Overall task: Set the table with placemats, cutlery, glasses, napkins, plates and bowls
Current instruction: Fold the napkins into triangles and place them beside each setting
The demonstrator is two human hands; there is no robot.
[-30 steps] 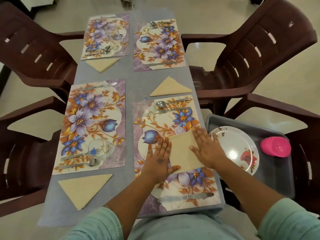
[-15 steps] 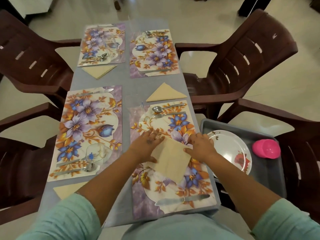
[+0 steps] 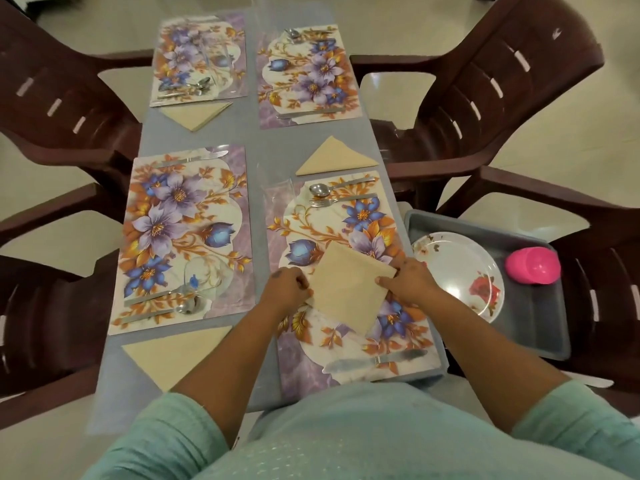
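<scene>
Both hands are on a beige napkin (image 3: pixel 348 289) that sits cornerwise, as a diamond, on the near right placemat (image 3: pixel 349 271). The left hand (image 3: pixel 289 289) pinches the napkin's left corner with curled fingers. The right hand (image 3: pixel 405 277) grips the right corner, fingers curled over the edge. The napkin's lower corner points toward the near edge of the counter (image 3: pixel 256 161).

On the same placemat, a spoon (image 3: pixel 332 188) and fork (image 3: pixel 337 200) lie at the far end and a knife (image 3: pixel 375 360) at the near end.

Three folded triangular napkins lie on the bare counter: one near left (image 3: pixel 175 356), one just beyond the near right placemat (image 3: pixel 336 157), one far left (image 3: pixel 195 114).

The near left placemat (image 3: pixel 183 237) carries a clear glass (image 3: pixel 204 277) and cutlery. Two further placemats lie at the far end.

A grey tray (image 3: pixel 533 327) rests to the right of the counter, holding a floral plate (image 3: pixel 457 273) and a pink cup (image 3: pixel 531 270), the two standing apart.
</scene>
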